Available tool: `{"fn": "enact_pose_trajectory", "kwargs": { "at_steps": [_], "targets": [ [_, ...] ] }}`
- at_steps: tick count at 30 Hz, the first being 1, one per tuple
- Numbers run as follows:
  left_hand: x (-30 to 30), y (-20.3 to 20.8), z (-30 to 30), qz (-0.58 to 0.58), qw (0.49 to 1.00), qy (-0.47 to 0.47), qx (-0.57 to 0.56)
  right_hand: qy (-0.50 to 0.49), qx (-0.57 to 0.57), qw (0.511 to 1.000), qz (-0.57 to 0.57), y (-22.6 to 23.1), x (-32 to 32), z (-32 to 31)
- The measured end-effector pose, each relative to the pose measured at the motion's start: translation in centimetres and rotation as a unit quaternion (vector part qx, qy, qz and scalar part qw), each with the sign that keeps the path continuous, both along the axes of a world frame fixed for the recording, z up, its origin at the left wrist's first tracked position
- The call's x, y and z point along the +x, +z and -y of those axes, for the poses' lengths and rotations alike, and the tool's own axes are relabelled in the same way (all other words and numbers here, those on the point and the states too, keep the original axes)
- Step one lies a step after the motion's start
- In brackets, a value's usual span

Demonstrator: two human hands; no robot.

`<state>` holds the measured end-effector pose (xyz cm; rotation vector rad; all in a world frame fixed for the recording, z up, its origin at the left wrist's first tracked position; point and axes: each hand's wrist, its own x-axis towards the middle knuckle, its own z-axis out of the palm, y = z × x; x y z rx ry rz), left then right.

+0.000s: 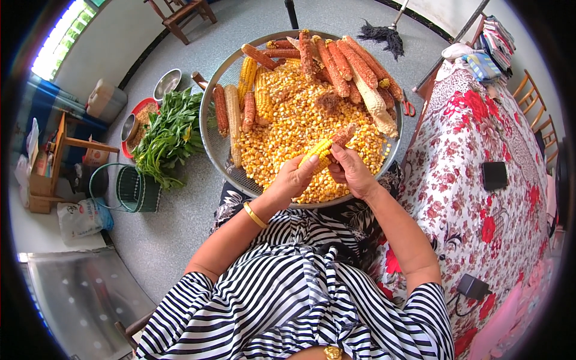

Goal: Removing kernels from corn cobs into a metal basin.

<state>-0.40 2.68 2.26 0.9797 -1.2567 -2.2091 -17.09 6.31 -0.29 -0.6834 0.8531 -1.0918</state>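
Yellow, part-shelled corncob (321,152) is gripped by your left hand (294,179) and right hand (354,173) over loose kernels (291,108).

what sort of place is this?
Probably a room in a home: there's a broad floral cover, a stack of folded fabric near its far end, and a mop.

yellow-and-reddish corn ear (324,147), golden kernels (288,114), orange-red cobs (360,61), black-and-white striped top (282,282), red-flowered white cloth (459,201)
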Motion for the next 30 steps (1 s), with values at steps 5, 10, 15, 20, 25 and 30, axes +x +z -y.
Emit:
{"fn": "enact_pose_trajectory", "kwargs": {
  "at_steps": [5,10,15,20,25,30],
  "targets": [
    [0.3,0.0,0.2,-0.011,0.998,0.001,0.057,-0.019,0.036,0.999,0.025,0.8,0.7,-0.1],
    [-0.4,-0.7,0.0,0.052,0.997,0.004,-0.051,0.000,0.035,0.999,0.010,0.1,0.4,-0.1],
    [0.4,-0.5,0.5,0.013,0.999,0.007,0.052,-0.003,0.029,1.000,0.000,0.5,0.6,-0.1],
    [0.4,-0.6,0.5,0.006,0.998,0.006,0.067,-0.010,0.043,0.999,0.030,0.3,0.7,-0.1],
    [-0.4,-0.6,0.1,0.065,0.995,-0.005,-0.077,-0.002,0.044,0.999,-0.022,-0.1,0.6,-0.1],
    [0.4,-0.6,0.5,0.013,0.999,-0.010,0.040,0.006,0.046,0.998,0.034,0.0,0.4,-0.1]
  ]
}}
